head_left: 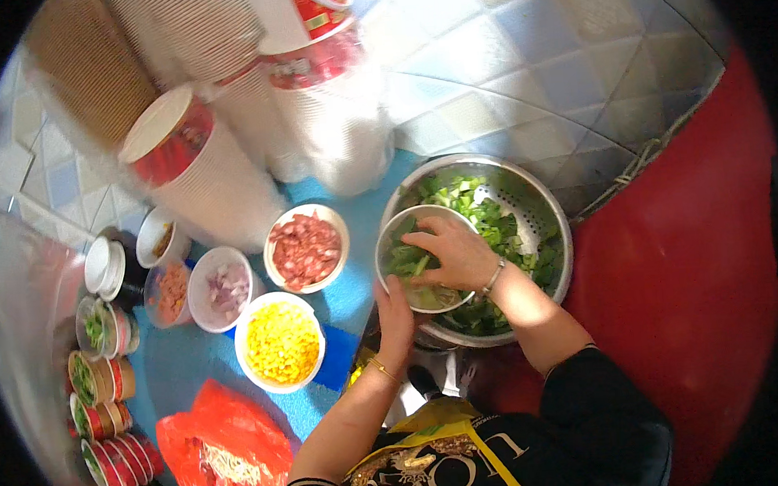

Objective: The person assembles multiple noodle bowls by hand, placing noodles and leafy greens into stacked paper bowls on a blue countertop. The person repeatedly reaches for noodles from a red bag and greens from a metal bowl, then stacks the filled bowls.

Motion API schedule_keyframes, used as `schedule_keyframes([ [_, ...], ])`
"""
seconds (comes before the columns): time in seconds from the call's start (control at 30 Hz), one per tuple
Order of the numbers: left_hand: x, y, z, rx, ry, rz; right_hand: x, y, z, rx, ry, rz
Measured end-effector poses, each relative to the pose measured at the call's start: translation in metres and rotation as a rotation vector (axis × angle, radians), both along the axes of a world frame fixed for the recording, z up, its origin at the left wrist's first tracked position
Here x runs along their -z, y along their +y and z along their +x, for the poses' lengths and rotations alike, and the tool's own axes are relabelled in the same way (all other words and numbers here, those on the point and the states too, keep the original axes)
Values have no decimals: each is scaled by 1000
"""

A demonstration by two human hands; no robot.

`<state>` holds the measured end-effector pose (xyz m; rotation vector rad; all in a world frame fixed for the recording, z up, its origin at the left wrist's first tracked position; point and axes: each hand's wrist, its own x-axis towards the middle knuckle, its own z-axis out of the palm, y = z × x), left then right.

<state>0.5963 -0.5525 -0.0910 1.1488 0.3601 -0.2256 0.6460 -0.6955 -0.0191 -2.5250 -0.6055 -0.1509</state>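
My left hand (pixel 395 315) grips the near left rim of a white bowl (pixel 464 229), which is tilted over a metal colander. Inside that bowl lie chopped leafy greens (pixel 413 258). My right hand (pixel 449 253) reaches into it from the right, fingers spread over the greens; whether they pinch any is hard to tell. More cut greens (pixel 462 189) fill much of the steel colander (pixel 562 234), whose perforated bottom shows at one spot. To the left stand a bowl of yellow corn kernels (pixel 282 342) and a bowl of sliced reddish sausage or meat (pixel 307 248).
Tubs of chopped purple onion (pixel 228 288) and pinkish diced food (pixel 171 295) stand on the blue surface (pixel 218 377). Tall stacks of paper tubs (pixel 207 180) stand behind. A red plastic bag (pixel 224 443) lies near left, beside stacked filled cups (pixel 123 463). A red surface (pixel 674 261) extends right.
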Motion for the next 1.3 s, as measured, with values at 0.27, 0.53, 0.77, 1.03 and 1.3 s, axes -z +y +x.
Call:
schedule_keyframes([
  [0.27, -30, 83, -59, -156, -132, -60, -77, 95, -39, -454, -228, -141],
  [0.53, -118, 240, -226, -435, -119, 2, -153, 257, -121, -618, -176, 291],
  [0.77, -138, 360, -381, -661, -163, 95, -114, 423, -173, -946, 450, -104],
  [1.03, -136, 413, -499, -979, -192, 253, -132, 636, -252, -950, 948, 353],
  [1.3, -83, 389, -575, -1286, -7, 319, -117, 854, -312, -723, 1231, 716],
])
